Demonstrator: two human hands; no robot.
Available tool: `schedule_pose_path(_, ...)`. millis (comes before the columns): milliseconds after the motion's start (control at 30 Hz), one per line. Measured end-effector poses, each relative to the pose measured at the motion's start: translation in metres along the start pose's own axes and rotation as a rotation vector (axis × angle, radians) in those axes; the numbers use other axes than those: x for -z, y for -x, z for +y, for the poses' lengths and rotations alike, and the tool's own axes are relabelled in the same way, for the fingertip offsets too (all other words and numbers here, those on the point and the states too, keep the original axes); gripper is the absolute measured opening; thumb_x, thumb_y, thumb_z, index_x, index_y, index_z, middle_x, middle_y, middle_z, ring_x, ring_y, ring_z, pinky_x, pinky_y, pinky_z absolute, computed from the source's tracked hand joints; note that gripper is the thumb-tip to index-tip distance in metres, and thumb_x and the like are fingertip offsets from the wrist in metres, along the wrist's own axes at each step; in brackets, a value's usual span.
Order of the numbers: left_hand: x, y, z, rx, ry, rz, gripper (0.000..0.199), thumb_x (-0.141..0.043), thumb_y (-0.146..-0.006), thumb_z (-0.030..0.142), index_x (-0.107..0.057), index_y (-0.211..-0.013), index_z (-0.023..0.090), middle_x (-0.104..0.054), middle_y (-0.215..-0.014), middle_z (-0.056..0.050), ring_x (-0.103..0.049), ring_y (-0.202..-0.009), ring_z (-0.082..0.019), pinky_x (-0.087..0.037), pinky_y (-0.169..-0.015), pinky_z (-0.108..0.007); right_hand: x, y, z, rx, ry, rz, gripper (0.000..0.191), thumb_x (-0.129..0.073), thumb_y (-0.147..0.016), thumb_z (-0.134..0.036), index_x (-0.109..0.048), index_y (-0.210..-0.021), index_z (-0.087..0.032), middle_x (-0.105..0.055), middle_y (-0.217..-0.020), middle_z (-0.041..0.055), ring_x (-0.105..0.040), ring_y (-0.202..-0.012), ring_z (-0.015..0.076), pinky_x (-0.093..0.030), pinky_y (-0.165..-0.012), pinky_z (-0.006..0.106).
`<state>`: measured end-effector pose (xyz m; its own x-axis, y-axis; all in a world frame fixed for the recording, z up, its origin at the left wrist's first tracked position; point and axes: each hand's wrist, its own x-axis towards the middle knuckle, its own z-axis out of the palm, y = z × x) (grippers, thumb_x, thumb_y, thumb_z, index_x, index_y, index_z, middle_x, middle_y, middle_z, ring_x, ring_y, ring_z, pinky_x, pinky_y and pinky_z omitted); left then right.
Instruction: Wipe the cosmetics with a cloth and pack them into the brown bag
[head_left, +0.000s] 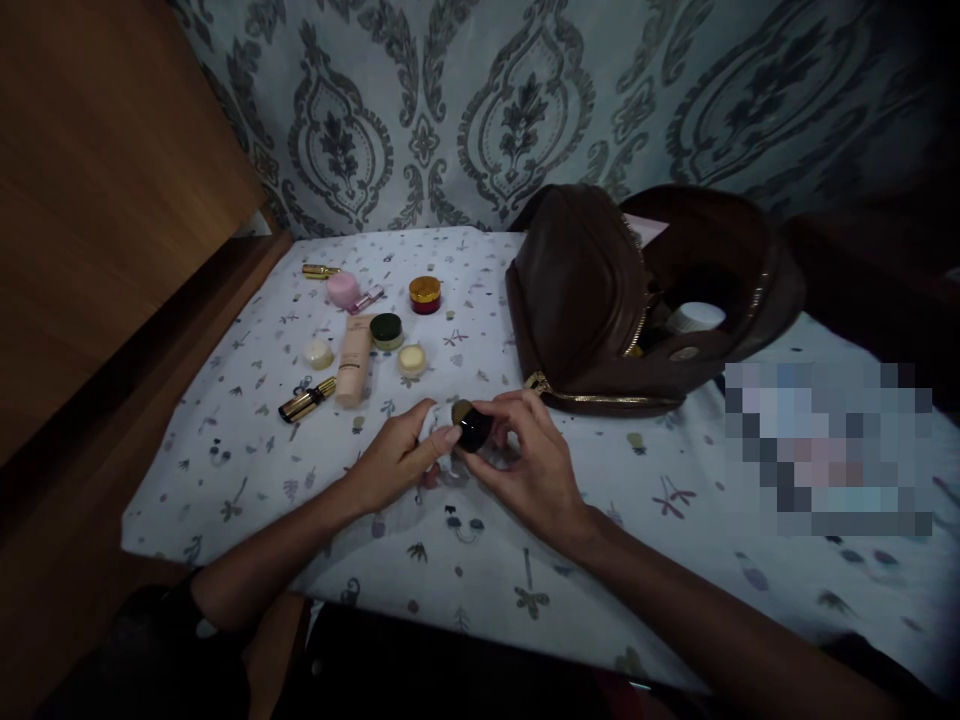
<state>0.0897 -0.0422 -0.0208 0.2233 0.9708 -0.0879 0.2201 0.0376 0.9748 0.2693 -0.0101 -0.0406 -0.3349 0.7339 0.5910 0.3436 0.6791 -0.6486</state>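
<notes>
Between my two hands, over the near middle of the table, is a small round black container (472, 428) with a shiny face. My right hand (529, 455) grips it from the right with thumb and fingers. A crumpled white wipe or tissue (442, 462) is in my left hand (401, 450), whose thumb presses at the container's left edge. Just beyond my left hand lie a beige squeeze tube (354, 360), a dark bottle with a gold cap (306, 400) and a small cream-yellow jar (411, 361).
A brown leather bag (585, 290) stands unzipped at the right, a white-lidded item (697, 318) inside. Farther back lie a dark-lidded jar (386, 331), a red jar with gold lid (425, 295), a pink round item (343, 290) and a gold tube (320, 271). A wooden panel (112, 180) borders the left.
</notes>
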Motion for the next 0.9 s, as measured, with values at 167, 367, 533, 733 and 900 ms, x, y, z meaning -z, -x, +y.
schedule_pose_path(167,0.001,-0.003,0.0,0.008,0.093,-0.005,0.039,-0.054,-0.089,0.056,-0.05,-0.086,0.018,-0.048,-0.064,0.006,-0.046,-0.042,-0.006,-0.039,-0.04,-0.018,0.0,-0.003,0.002,-0.118,-0.075,0.016,0.035,-0.075,-0.076,-0.026,-0.06,-0.107,-0.023,-0.055,-0.089,0.0017,-0.054,-0.069,0.0152,-0.051,-0.064,0.031)
schedule_pose_path(367,-0.001,-0.003,0.004,0.1,0.212,-0.032,0.044,-0.057,-0.085,0.062,-0.047,-0.083,0.019,-0.05,-0.067,0.006,-0.047,-0.043,-0.005,-0.037,-0.038,-0.016,-0.001,-0.005,0.009,-0.268,-0.347,-0.018,0.04,-0.08,-0.072,-0.031,-0.062,-0.107,-0.025,-0.061,-0.1,0.0038,-0.061,-0.083,0.0188,-0.054,-0.073,0.034)
schedule_pose_path(533,-0.003,0.0,0.002,0.099,0.174,0.013,0.043,-0.049,-0.09,0.063,-0.047,-0.093,0.02,-0.054,-0.076,0.003,-0.055,-0.057,-0.01,-0.042,-0.046,-0.018,-0.002,-0.005,0.009,-0.339,-0.5,-0.1,0.04,-0.08,-0.073,-0.029,-0.059,-0.107,-0.024,-0.069,-0.114,0.0064,-0.066,-0.104,0.0224,-0.052,-0.094,0.04)
schedule_pose_path(733,0.0,0.002,-0.001,-0.161,-0.214,0.196,0.04,-0.035,-0.101,0.048,-0.054,-0.118,0.017,-0.061,-0.102,-0.007,-0.058,-0.097,-0.021,-0.049,-0.087,-0.034,-0.009,0.001,0.01,-0.323,-0.401,-0.157,0.038,-0.076,-0.074,-0.025,-0.062,-0.11,-0.023,-0.071,-0.107,0.0051,-0.069,-0.094,0.0213,-0.056,-0.085,0.037)
schedule_pose_path(900,0.0,0.001,-0.007,-0.339,-0.411,0.161,0.046,-0.036,-0.102,0.038,-0.044,-0.14,0.014,-0.056,-0.122,-0.013,-0.053,-0.118,-0.024,-0.041,-0.105,-0.039,-0.009,-0.001,0.011,-0.414,-0.382,-0.082,0.049,-0.076,-0.067,-0.024,-0.059,-0.114,-0.022,-0.07,-0.101,0.005,-0.067,-0.082,0.019,-0.054,-0.067,0.03)
